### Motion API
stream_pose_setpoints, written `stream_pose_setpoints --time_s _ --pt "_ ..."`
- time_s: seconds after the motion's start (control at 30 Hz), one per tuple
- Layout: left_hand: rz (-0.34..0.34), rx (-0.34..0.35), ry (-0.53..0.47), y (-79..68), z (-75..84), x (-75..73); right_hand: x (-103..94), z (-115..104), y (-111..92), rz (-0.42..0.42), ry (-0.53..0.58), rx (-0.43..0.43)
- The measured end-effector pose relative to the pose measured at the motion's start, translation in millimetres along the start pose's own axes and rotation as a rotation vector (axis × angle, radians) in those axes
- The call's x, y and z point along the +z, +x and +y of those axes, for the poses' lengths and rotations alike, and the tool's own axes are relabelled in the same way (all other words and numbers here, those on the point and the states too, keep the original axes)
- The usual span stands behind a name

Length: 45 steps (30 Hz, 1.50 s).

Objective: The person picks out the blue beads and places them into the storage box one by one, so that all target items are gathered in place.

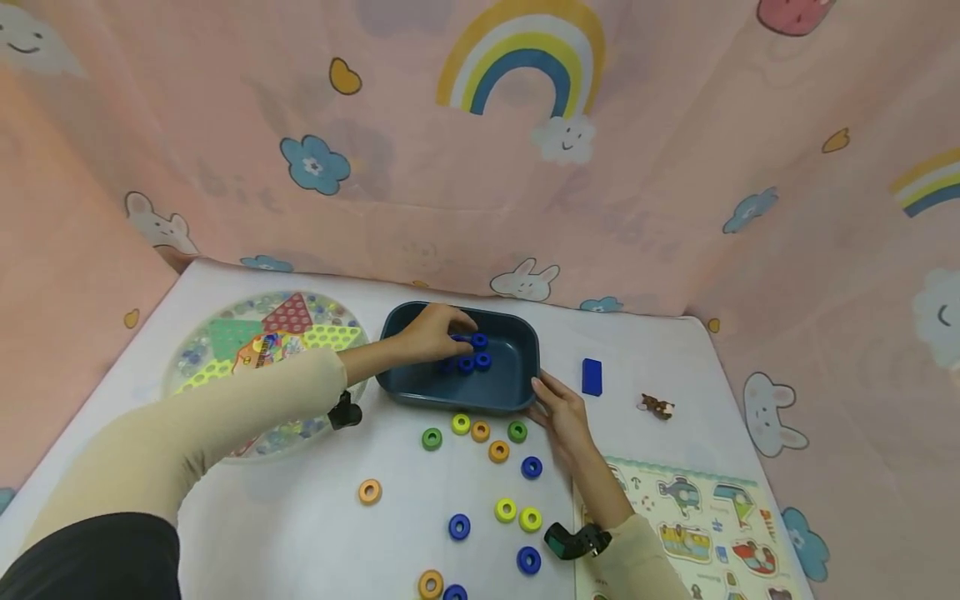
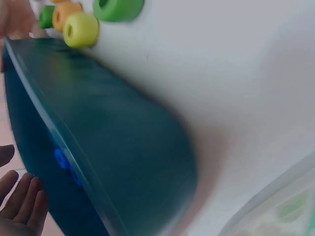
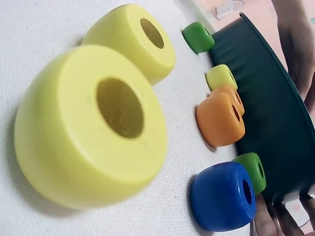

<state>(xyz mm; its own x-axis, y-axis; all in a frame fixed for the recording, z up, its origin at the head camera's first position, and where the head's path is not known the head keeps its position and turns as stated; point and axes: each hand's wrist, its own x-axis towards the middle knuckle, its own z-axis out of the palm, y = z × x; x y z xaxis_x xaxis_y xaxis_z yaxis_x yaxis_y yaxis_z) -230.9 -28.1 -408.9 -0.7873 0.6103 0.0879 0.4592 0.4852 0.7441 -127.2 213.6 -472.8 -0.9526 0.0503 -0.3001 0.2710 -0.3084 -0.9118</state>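
Note:
A dark teal tray [image 1: 510, 379] stands at the middle of the table with several blue rings [image 1: 482, 361] inside. My left hand [image 1: 437, 333] reaches over its left part, fingers bent down beside the blue rings. In the left wrist view the fingers [image 2: 27, 199] are spread from the thumb, with nothing visible between them. My right hand [image 1: 562, 412] touches the tray's near right corner from outside, its fingers [image 3: 266, 219] against the wall. In front of the tray lie loose rings: yellow [image 1: 506, 510], orange [image 1: 370, 492], green [image 1: 432, 439] and blue [image 1: 460, 526].
Left of the tray is a round patterned board [image 1: 225, 333], partly behind my left sleeve. To the right lie a blue block [image 1: 592, 377] and a small brown figure [image 1: 657, 407]. A picture puzzle board [image 1: 712, 521] lies at the near right. A printed pink cloth [image 1: 420, 208] hangs behind the table.

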Motion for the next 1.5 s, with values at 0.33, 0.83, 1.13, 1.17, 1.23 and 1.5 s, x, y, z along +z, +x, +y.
stream_pose_setpoints --time_s 0.33,0.83,1.13,1.17,1.23,1.5 --pt "0.084 0.069 -0.265 -64.6 16.6 3.6 -1.0 1 0 0.029 -0.004 0.003" --pt "-0.180 0.098 -0.437 -139.6 32.9 89.5 1.8 -1 -2 0.017 0.002 -0.005" --pt "-0.276 0.177 -0.283 -154.1 33.3 117.8 1.4 0 -1 0.012 -0.007 0.010" --pt "-0.282 0.194 -0.258 -154.9 33.2 118.1 1.4 0 -1 0.011 -0.010 0.010" --pt "-0.295 0.211 -0.233 -156.3 33.3 116.9 1.5 -1 -1 0.008 -0.012 0.008" --pt "-0.289 0.233 -0.254 -155.5 30.0 111.1 0.8 -1 0 0.016 -0.018 0.019"
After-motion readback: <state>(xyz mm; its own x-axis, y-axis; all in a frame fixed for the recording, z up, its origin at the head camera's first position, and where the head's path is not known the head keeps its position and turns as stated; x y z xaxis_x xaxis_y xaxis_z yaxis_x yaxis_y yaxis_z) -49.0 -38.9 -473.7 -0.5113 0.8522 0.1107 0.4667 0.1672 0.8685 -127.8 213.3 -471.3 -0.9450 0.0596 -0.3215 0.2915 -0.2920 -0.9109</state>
